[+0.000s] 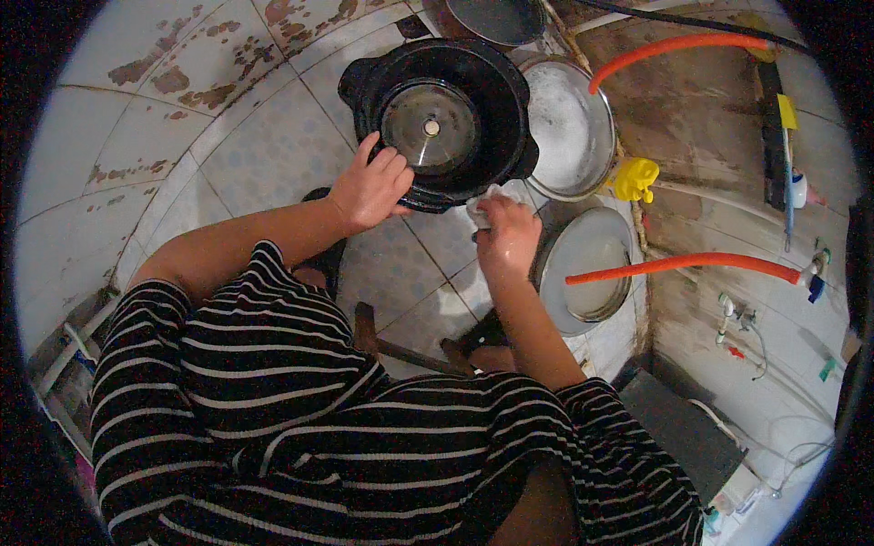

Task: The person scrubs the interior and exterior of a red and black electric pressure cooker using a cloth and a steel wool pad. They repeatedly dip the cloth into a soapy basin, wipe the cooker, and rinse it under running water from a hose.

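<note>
A large black pot [502, 119] with side handles stands before me on the tiled floor. Inside it lies what looks like a round glass lid [410, 133] with a pale knob in the middle. My left hand [375, 184] grips the near left rim of the pot, thumb below and fingers over the edge. Bunched in my right hand [509, 232] is a whitish, wet-looking scrubbing cloth or net [481, 205], just off the near right rim. Whether the cloth touches the pot I cannot tell. Right of the pot sits a metal basin [608, 130] with white suds.
An orange hose [703, 261] ends over a grey basin [563, 239] holding cloudy liquid, by my right forearm. Another orange hose [676, 51] reaches the suds basin. A yellow plastic container [635, 179] stands beside it. A dark pan [498, 20] lies beyond the pot. Stained tiled walls [171, 123] enclose the space.
</note>
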